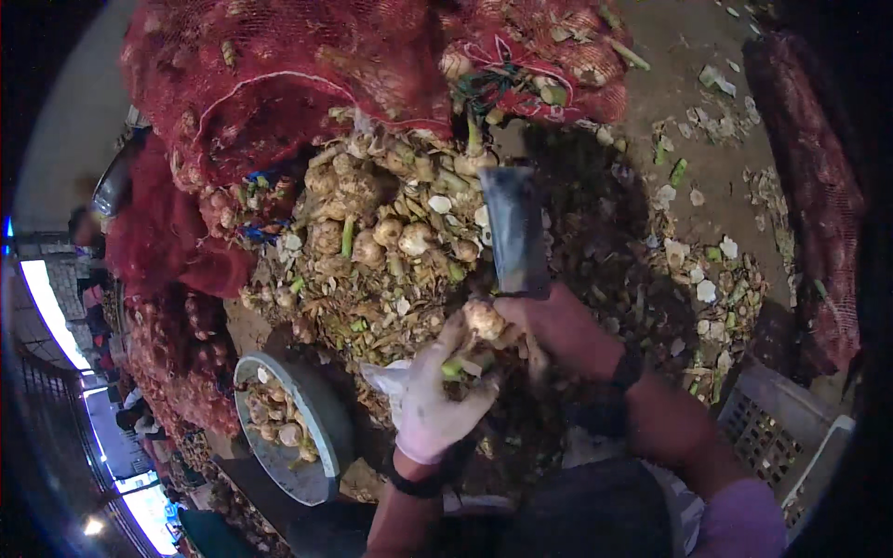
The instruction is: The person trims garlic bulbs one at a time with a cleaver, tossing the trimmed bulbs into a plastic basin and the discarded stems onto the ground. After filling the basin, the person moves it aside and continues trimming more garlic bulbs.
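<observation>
My left hand (437, 400), in a pale glove, is closed on a garlic bulb (484, 319) at its thumb tip. A piece of green stalk (453, 369) shows between its thumb and fingers. Right beside the bulb, my right hand (567, 327) grips a broad-bladed cleaver (513, 223). Its dark handle is mostly hidden in the fist, and the blade points away from me, apart from the bulb. My right fingers reach close to the bulb; whether they touch it I cannot tell. Beyond both hands lies a heap of garlic bulbs (367, 246) among trimmed stalks and peelings.
Large red mesh sacks (307, 65) of garlic stand at the far side and left. A round tub (321, 456) holding trimmed bulbs sits left of my left hand. A pale plastic crate (786, 400) stands at lower right. Another red sack (805, 195) lies far right, past scattered scraps.
</observation>
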`<state>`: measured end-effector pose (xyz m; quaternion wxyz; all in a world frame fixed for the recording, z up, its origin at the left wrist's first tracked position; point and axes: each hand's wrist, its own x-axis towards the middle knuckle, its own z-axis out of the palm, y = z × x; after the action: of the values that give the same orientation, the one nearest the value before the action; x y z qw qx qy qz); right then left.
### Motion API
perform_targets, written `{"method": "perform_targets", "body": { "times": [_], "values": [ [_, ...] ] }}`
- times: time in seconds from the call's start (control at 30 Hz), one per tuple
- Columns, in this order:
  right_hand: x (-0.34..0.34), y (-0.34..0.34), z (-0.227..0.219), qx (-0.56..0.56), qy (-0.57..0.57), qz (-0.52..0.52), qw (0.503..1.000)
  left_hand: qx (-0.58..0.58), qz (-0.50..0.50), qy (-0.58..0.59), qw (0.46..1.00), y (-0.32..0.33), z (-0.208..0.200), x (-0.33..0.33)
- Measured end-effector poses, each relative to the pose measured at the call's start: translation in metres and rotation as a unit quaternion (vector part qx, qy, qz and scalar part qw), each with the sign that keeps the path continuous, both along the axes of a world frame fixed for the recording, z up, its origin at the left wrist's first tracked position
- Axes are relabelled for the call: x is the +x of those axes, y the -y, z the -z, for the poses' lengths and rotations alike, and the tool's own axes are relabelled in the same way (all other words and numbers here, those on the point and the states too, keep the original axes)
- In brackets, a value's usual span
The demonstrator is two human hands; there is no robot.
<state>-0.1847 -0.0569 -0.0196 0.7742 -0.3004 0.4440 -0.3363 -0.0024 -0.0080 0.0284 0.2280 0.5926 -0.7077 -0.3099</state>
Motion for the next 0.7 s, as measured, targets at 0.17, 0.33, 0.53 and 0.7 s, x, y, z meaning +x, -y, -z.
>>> {"method": "perform_targets", "body": {
  "times": [0.17, 0.33, 0.53, 0.7],
  "values": [
    [0.0, 0.001, -0.031, -0.085, -0.12, 0.023, 0.989, 0.231, -0.077, -0.219, 0.945, 0.021, -0.03, 0.003],
    [0.011, -0.017, -0.007, -0.187, -0.164, 0.036, 0.968, 0.109, -0.016, -0.01, 0.994, 0.015, -0.013, 0.002],
    [-0.001, -0.028, -0.018, -0.457, -0.354, -0.032, 0.815, 0.031, -0.24, -0.307, 0.921, -0.008, 0.039, -0.016],
    [0.0, -0.037, -0.009, -0.487, -0.467, -0.081, 0.734, -0.019, -0.14, -0.153, 0.978, -0.009, 0.048, -0.005]
  ]
}}
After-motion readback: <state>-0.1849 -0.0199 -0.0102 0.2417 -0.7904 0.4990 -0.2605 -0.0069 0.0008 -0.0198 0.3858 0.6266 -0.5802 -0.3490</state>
